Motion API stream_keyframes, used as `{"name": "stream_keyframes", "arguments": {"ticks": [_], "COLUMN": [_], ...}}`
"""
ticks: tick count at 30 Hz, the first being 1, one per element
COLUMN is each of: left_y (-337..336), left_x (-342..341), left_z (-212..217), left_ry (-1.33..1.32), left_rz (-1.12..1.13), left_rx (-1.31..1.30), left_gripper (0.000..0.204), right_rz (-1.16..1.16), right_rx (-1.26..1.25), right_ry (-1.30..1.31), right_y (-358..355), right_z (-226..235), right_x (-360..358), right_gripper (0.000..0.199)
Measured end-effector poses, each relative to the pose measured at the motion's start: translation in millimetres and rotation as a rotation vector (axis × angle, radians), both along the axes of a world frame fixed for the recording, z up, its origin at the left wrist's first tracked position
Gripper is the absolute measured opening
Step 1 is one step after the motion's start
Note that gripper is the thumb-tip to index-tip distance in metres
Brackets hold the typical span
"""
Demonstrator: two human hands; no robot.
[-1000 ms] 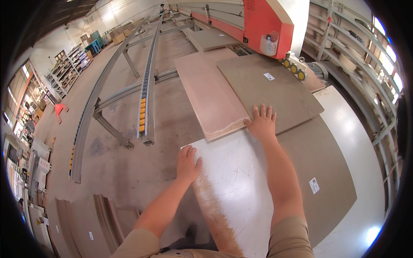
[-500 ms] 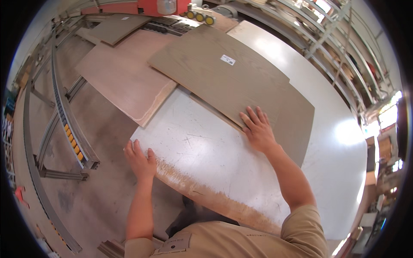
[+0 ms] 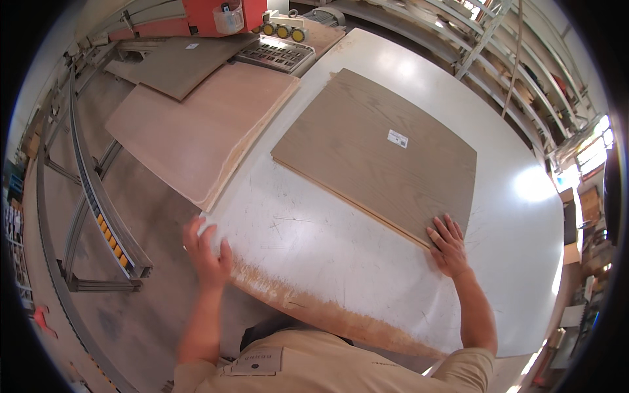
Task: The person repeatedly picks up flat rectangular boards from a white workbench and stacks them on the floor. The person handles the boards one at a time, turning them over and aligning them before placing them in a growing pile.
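A grey-brown wood-grain panel [image 3: 367, 144] with a small white label [image 3: 397, 138] lies on the white tabletop [image 3: 295, 239]. My right hand [image 3: 449, 245] rests flat on the panel's near right corner, fingers spread. At the table's left corner, my left hand [image 3: 208, 252] is raised a little with its fingers apart and holds nothing. It is slightly blurred, and I cannot tell whether it touches the edge. Left of the table lies a pinkish board [image 3: 196, 128] with a pale, rough near edge.
Another grey-brown panel [image 3: 190, 62] overlaps the pinkish board's far end, beside a red machine [image 3: 216, 19] with a button panel [image 3: 278, 54]. A roller rail [image 3: 108, 229] runs along the left. Metal racks [image 3: 485, 46] stand at the far right. The table's front edge is worn brown.
My right hand has slid the labelled panel to the right, lining it up over the panel beneath. It now lies apart from the pinkish board. My left hand has shifted slightly left and down.
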State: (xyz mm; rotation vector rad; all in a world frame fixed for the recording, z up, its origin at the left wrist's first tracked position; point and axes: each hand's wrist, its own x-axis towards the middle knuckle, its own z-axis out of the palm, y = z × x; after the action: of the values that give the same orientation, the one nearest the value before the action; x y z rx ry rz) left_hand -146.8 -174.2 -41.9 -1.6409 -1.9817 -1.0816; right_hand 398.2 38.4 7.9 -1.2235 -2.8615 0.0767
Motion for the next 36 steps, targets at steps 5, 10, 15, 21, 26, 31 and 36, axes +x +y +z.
{"name": "stream_keyframes", "arguments": {"ticks": [5,10,15,21,26,31,36], "left_y": [118,232,297,294,267,257,246], "left_x": [-101,-210,-259,-261,-209,-143,-38], "left_z": [37,29,17,19,22,25,27], "left_ry": [0.08,-0.03,0.098,0.128,0.176,0.314,0.237], "left_rz": [0.02,0.198,0.155,-0.202,-0.475,-0.711,-0.977], "left_rx": [0.024,-0.373,-0.561,-0.519,-0.355,-0.331,-0.333], "left_gripper": [0.04,0.05,0.059,0.056,0.054,0.056,0.061], "right_rz": [-0.009,-0.159,-0.247,-0.29,-0.564,-0.622,-0.702], "right_rx": [-0.001,-0.042,0.006,0.045,-0.048,-0.096,-0.159], "right_ry": [0.141,0.247,0.247,0.252,0.427,0.628,0.776], "right_y": [1,7,16,20,20,21,31], "right_z": [10,15,14,8,-3,-5,-1], "right_x": [-16,-59,-118,-187,-212,-208,-205], "right_gripper": [0.051,0.051,0.049,0.05,0.05,0.047,0.046]}}
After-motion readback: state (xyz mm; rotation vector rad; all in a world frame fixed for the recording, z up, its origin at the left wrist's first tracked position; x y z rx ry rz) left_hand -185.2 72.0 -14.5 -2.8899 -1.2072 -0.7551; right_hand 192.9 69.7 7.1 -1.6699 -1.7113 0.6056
